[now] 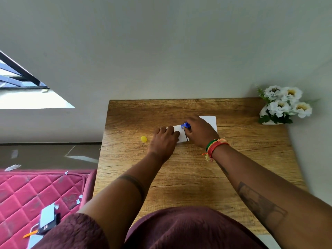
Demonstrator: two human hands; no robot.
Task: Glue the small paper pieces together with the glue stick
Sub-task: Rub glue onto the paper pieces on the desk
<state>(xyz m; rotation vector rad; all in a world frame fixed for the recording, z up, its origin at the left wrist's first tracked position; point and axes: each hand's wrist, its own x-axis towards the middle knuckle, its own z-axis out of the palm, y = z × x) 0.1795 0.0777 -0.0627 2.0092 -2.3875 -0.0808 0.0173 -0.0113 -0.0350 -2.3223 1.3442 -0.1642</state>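
A small white paper piece [180, 130] lies flat on the wooden table [233, 159]. My left hand [164, 141] presses down on its left part with the fingers spread over it. My right hand [200, 132] grips a blue glue stick [185, 125], whose tip points down at the paper. A second, larger white paper piece [211, 121] lies partly under my right hand, further back. The yellow glue cap [143, 139] rests on the table, left of my left hand.
A white vase of white flowers [282, 105] stands at the table's far right corner by the wall. A red quilted mattress [36, 194] with paper scraps and a small dark box [48, 225] lies to the left, below table height.
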